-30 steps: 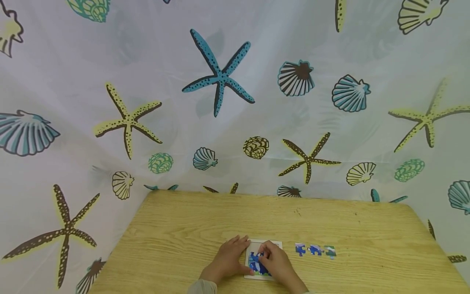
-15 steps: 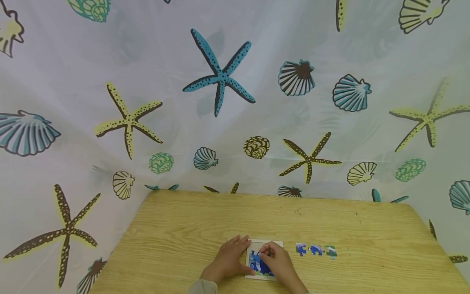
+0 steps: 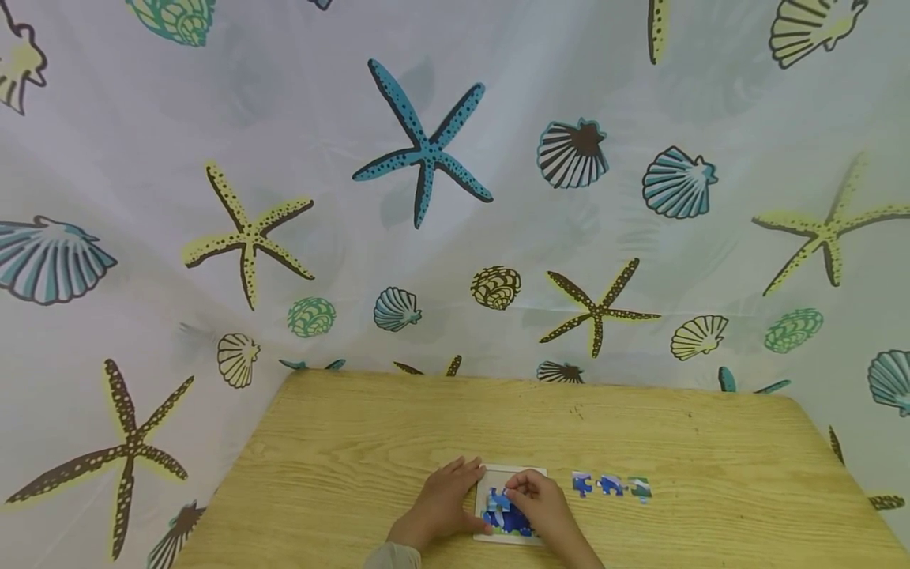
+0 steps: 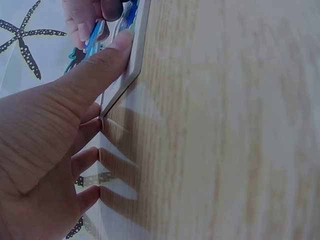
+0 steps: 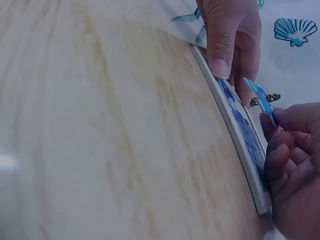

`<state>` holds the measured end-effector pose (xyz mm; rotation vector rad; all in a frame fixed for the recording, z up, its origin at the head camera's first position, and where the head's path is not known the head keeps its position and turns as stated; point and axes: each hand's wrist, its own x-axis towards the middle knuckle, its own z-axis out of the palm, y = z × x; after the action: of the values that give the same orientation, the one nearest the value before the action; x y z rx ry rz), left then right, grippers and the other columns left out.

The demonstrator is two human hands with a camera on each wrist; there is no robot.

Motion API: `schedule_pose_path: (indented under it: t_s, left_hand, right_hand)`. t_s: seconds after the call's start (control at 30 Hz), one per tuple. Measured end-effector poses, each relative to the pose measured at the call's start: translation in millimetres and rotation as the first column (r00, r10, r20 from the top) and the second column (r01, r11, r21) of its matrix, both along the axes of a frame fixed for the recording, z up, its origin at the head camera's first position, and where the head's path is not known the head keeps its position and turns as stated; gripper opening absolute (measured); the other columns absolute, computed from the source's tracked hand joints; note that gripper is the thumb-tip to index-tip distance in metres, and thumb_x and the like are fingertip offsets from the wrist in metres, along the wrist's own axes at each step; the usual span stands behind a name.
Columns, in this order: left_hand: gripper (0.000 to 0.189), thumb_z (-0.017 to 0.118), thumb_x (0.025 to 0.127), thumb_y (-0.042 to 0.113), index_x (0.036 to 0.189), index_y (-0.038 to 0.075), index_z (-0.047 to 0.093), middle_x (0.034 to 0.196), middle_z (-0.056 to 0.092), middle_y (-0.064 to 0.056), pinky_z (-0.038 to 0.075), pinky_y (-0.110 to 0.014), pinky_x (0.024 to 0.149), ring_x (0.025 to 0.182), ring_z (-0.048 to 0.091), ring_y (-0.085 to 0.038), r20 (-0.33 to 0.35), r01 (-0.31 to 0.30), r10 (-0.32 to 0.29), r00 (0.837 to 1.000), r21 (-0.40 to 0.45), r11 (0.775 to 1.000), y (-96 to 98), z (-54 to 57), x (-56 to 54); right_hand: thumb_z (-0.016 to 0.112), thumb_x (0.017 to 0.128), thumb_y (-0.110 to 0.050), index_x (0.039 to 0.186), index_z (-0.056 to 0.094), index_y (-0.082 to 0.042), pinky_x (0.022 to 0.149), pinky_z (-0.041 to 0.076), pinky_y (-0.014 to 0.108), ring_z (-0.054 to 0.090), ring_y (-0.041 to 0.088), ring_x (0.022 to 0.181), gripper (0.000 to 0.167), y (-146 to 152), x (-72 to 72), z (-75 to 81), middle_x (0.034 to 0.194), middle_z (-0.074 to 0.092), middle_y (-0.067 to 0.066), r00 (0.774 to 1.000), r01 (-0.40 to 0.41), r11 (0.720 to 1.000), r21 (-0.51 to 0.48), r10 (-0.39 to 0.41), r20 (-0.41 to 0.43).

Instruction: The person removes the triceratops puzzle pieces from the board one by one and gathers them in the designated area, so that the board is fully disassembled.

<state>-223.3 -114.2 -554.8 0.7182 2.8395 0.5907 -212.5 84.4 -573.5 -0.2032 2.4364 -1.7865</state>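
Note:
A small puzzle tray [image 3: 494,477] with a pale frame lies on the table, blue puzzle pieces [image 3: 513,522] fitted in its near part. My left hand [image 3: 444,499] lies along its left side, the thumb pressing on the near left corner. In the left wrist view the other fingers spread straight along the tray's side and the tabletop. Thumb and index finger of my right hand [image 3: 543,506] pinch a blue jigsaw piece [image 5: 261,97], tilted and raised above the tray in the right wrist view. The tray's right side is partly hidden behind that hand.
Three loose jigsaw pieces [image 3: 610,484] lie in a row on the wooden table [image 3: 384,419], right of the tray. A white curtain [image 3: 320,103] printed with starfish and shells hangs behind the table and at both sides.
My right hand has lifted the pinched jigsaw piece up from the fitted pieces, moving slightly right; more of the picture beneath shows. My left hand stays in place on the tray.

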Motion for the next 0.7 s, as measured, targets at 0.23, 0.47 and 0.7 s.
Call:
schedule_pose_path:
  t_s: [0.23,0.47,0.7]
  left_hand:
    - [0.089,0.078,0.067,0.054,0.138,0.008,0.049,0.146,0.043,-0.007,0.032,-0.053,0.106,0.136,0.034,-0.033,0.005,-0.003,0.003,1.000,0.001,1.000,0.4,0.0,0.3]
    - [0.089,0.079,0.066,0.053,0.138,0.008,0.050,0.146,0.043,-0.007,0.031,-0.053,0.107,0.136,0.034,-0.033,0.005,-0.013,0.013,1.000,0.006,1.000,1.5,1.3,1.4]
    - [0.090,0.079,0.067,0.052,0.139,0.009,0.047,0.147,0.041,-0.005,0.029,-0.054,0.107,0.137,0.032,-0.032,0.037,-0.015,0.015,0.999,0.016,1.000,0.7,-0.7,0.0]
  right_hand:
    - [0.064,0.089,-0.013,0.095,0.064,-0.001,0.048,0.043,0.019,0.050,0.010,0.061,0.014,11,0.2,4.4,0.080,0.060,0.002,0.999,0.012,0.998,-0.059,-0.008,0.052]
    - [0.065,0.089,-0.016,0.097,0.063,-0.001,0.043,0.037,0.017,0.044,0.009,0.055,0.017,25,5.3,5.7,0.079,0.058,0.001,0.993,0.073,0.996,-0.058,-0.067,0.099]
    - [0.063,0.091,-0.015,0.099,0.062,0.001,0.041,0.034,0.017,0.040,0.007,0.050,0.018,48,9.5,5.9,0.079,0.058,0.002,0.988,0.103,0.993,-0.063,-0.095,0.124]
